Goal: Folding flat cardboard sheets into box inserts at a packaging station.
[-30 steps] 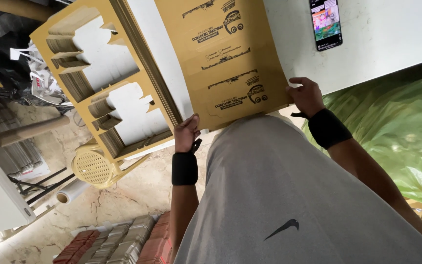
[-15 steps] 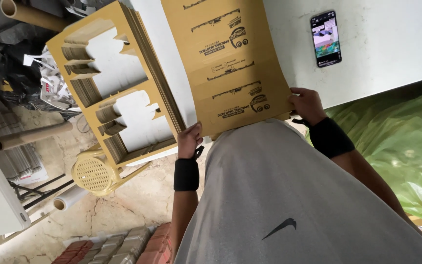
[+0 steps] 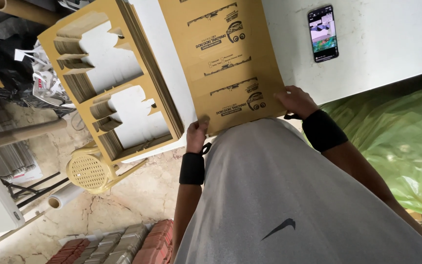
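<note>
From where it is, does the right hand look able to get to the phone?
Probably yes: the right hand grips the cardboard sheet's near edge, and only bare white table lies between it and the phone. It would have to let go first.

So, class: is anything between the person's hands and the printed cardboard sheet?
No. The left hand and right hand already grip the near edge of the printed cardboard sheet directly; nothing visible lies between them.

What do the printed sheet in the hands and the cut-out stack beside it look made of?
Printed sheet: matte brown cardboard, probably thin; it lies flat, dark print, no gloss. Cut-out stack: likely the same board; layered edges show inside the die-cut openings. Both hands, left hand and right hand, grip the sheet's near edge.
</note>
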